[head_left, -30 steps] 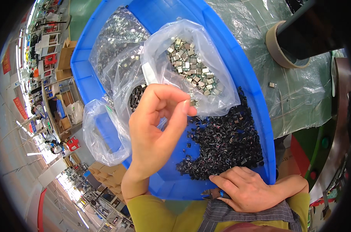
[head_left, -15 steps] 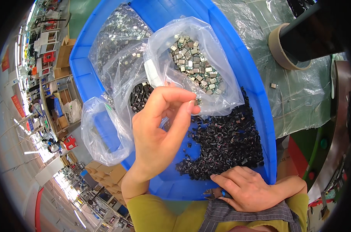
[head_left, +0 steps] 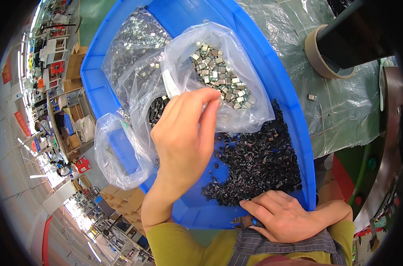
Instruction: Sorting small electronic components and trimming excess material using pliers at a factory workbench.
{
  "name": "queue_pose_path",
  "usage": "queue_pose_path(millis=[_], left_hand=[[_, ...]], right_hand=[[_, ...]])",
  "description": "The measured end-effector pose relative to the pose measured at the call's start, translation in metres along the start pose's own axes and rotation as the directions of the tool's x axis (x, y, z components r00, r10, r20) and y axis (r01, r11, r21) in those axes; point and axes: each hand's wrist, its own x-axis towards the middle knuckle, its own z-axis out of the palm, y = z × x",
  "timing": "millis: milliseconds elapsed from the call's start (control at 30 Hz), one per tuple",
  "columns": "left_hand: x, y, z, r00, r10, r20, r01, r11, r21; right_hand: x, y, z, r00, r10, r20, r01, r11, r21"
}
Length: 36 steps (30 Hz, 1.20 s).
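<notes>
My left hand [head_left: 183,133] hovers over the near edge of a clear plastic bag [head_left: 175,48], thumb and forefinger pinched together. Whatever may be between those fingertips is too small or hidden to make out. Inside the bag lie many small silvery metal connectors [head_left: 221,75]. At the lower right, my right hand [head_left: 283,217] is closed around a pair of small cutting pliers [head_left: 244,221] with a blue part near the jaws, resting at the rim of the blue tray [head_left: 306,177]. Just beyond that hand spreads a heap of black plastic scraps [head_left: 259,164].
A second clear bag [head_left: 137,57] with more metal pieces lies at the tray's far left. Closer in, another clear bag [head_left: 121,173] hangs over its left rim. On the plastic-covered table stand a tape roll [head_left: 315,55] and one loose connector [head_left: 312,97].
My left hand has moved up and slightly left, toward the bag's opening. A small metal connector seen earlier at its fingertips no longer shows. The right hand has stayed nearly still.
</notes>
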Motion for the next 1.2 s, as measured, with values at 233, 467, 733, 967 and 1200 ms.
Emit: queue_pose_path(millis=[233,467,733,967,1200], left_hand=[[0.03,-0.01,0.022,0.939,0.342,0.035,-0.303,0.777,0.552],[0.042,-0.018,0.032,0.939,0.332,0.085,-0.323,0.776,0.542],[0.039,-0.021,0.027,0.953,0.302,0.035,-0.283,0.838,0.467],[0.019,0.005,-0.012,1.0,-0.001,0.018,0.005,0.981,-0.196],[0.01,0.015,-0.024,0.889,-0.348,0.298,0.458,0.694,-0.556]], right_hand=[[-0.003,0.001,0.003,0.999,-0.027,-0.025,0.027,1.0,-0.003],[-0.002,0.001,0.002,0.999,-0.042,-0.032,0.042,0.999,0.002],[-0.002,0.0,0.001,0.999,-0.032,-0.03,0.032,0.999,0.015],[-0.002,0.0,0.001,1.0,-0.022,-0.018,0.022,1.0,0.007],[0.0,-0.001,0.002,1.0,-0.011,-0.002,0.011,1.0,0.008]])
